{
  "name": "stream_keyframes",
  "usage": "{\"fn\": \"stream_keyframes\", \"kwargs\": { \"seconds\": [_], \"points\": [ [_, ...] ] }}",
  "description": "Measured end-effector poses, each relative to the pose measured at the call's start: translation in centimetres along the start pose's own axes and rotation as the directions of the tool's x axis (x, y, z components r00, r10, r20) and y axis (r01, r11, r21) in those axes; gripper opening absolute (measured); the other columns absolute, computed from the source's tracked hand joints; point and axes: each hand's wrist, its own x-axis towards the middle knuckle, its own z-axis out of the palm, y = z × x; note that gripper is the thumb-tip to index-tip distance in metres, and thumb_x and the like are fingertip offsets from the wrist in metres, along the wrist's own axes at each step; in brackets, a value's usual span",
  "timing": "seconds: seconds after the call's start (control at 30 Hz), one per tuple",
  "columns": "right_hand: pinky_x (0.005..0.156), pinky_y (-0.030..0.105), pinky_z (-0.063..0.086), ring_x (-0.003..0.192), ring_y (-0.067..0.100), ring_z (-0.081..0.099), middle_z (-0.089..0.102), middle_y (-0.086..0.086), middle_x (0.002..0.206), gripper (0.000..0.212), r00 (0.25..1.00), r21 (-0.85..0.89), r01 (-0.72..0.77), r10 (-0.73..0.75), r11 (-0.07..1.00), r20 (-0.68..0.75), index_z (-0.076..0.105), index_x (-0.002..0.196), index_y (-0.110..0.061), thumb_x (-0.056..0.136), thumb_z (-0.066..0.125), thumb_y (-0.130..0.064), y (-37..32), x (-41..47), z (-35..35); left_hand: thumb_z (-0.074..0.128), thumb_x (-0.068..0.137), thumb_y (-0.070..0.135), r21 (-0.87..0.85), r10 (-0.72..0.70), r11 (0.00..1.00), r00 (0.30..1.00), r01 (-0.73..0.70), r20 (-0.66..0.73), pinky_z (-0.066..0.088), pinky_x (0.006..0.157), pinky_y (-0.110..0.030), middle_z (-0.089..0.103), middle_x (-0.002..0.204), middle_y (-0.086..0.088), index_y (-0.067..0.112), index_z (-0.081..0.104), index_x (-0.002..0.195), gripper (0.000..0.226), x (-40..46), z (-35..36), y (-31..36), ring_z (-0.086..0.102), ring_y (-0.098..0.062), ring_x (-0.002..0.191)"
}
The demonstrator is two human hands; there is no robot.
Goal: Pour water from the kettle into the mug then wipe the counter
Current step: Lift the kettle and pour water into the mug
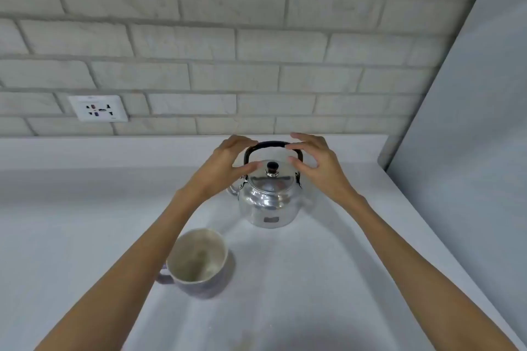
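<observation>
My worry is the lid: if I tip the kettle (269,199) by its black handle (271,145) without pinning the lid (270,177), it may slide off toward the mug (199,259). Both hands are loose, fingers spread, gripping nothing: left hand (228,162) and right hand (315,164) flank the handle. The kettle stands near the surface's (328,279) back edge, the mug nearer me.

Silver kettle (269,205), black handle (271,145), grey mug (199,265)
</observation>
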Motion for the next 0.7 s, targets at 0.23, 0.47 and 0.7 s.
{"fn": "stream_keyframes", "kwargs": {
  "seconds": [0.23,0.47,0.7],
  "points": [
    [0.107,0.007,0.023,0.134,-0.003,0.032,0.044,-0.012,0.145,0.048,0.989,0.103,-0.104,0.092,0.989,0.119,0.056,0.130,-0.029,0.085,0.070,-0.025,2.3,1.3,1.3,0.056,0.083,0.052,-0.098,-0.066,0.992,0.994,0.074,0.083,0.025,0.107,-0.023,0.030,0.152,0.006,0.034,0.022,0.146,0.074,1.6,2.4,-0.9,0.029,-0.010,0.138],
    [0.087,0.011,0.046,0.105,-0.002,0.061,0.060,-0.014,0.124,0.049,0.968,0.335,-0.249,0.240,0.909,0.069,0.053,0.126,-0.038,0.082,0.073,-0.030,3.6,2.6,3.0,0.059,0.089,0.038,-0.301,-0.235,0.925,0.971,0.234,0.034,0.040,0.088,-0.006,0.055,0.129,0.005,0.023,0.036,0.141,0.059,3.4,3.9,-1.5,0.053,0.002,0.110],
    [0.064,0.017,0.049,0.068,0.004,0.063,0.070,-0.016,0.079,0.017,0.948,0.436,-0.267,0.315,0.859,-0.040,0.070,0.098,-0.033,0.083,0.071,-0.026,4.1,3.1,3.7,0.053,0.094,0.029,-0.473,-0.294,0.840,0.956,0.266,0.016,0.050,0.091,-0.040,0.064,0.089,-0.009,0.012,0.059,0.105,0.021,3.9,4.3,-1.4,0.062,-0.023,0.087]
  ]
}}
